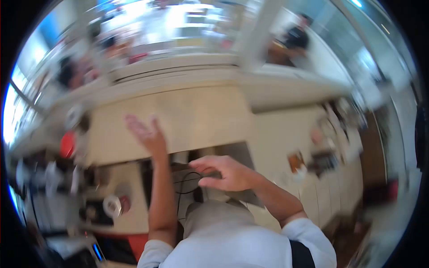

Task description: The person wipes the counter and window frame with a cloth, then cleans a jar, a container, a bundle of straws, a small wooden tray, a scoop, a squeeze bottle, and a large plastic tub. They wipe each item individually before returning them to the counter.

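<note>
Above the pale wooden tabletop (196,114) my left hand (146,133) is raised with its fingers spread, and nothing shows in it. My right hand (225,173) is in front of my body, near the tabletop's front edge. Its thumb and fingers are apart and nothing is between them. A dark cable (179,192) hangs below, between my forearms. The picture is blurred by motion.
A red round object (67,144) is at the table's left end. Lower left is a roll (112,206) on a side surface. Blurred items, one orange-brown (295,161), lie at right. Behind the window a person (296,40) in dark clothing is visible.
</note>
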A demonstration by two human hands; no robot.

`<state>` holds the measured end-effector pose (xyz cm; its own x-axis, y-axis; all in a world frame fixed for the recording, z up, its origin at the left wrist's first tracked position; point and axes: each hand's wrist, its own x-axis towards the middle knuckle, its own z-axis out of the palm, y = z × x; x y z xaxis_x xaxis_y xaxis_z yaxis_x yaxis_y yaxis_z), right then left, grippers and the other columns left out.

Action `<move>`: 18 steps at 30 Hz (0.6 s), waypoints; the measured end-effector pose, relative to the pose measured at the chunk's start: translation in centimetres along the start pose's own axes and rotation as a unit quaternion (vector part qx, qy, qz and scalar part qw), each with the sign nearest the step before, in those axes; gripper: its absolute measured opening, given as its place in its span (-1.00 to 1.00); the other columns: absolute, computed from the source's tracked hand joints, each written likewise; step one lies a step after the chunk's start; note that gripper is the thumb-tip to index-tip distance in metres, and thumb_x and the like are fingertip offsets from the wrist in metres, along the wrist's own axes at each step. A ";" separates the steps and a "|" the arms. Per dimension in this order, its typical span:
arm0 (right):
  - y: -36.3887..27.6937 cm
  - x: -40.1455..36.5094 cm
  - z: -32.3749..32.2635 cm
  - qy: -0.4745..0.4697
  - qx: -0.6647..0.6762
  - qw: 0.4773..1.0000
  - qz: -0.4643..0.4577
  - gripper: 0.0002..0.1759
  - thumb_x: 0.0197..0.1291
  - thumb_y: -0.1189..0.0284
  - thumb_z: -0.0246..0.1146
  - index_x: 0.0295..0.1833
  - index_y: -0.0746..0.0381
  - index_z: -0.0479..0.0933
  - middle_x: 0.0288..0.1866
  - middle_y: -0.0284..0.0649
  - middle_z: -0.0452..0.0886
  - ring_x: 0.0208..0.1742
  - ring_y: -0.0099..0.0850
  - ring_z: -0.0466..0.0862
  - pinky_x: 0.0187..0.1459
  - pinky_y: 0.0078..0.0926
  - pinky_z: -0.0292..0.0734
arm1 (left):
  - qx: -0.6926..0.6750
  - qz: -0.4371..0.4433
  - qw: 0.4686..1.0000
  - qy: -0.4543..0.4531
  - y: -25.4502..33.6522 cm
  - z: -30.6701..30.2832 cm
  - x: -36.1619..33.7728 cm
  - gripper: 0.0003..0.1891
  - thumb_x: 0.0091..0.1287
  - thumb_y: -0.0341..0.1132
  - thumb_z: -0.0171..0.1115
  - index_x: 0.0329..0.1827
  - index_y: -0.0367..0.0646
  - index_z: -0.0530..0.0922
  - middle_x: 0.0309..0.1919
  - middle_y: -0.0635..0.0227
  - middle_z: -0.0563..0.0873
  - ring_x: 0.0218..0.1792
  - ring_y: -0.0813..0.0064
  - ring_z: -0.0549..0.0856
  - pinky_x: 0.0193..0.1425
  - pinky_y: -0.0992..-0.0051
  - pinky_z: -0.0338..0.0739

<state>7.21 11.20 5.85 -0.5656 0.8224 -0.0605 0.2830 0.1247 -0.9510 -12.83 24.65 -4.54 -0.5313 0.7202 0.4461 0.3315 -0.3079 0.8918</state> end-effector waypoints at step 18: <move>25.4 -47.0 -10.6 0.822 -0.165 0.473 0.271 -0.22 -0.08 0.20 0.61 0.18 0.34 0.43 -0.05 -0.14 0.58 -0.05 -0.35 0.59 -0.01 -0.39 0.54 | -0.280 -0.039 0.856 -0.433 18.2 12.2 -24.2 -0.55 0.50 -0.36 0.10 0.40 -0.27 0.28 0.43 0.04 0.37 0.44 0.16 0.42 0.50 0.24 0.21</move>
<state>49.23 -18.39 -12.24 0.9490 0.0697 0.3075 0.3005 -0.4953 -0.8151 15.53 9.21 -0.01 0.3234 0.8682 0.3764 -0.2331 -0.3124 0.9209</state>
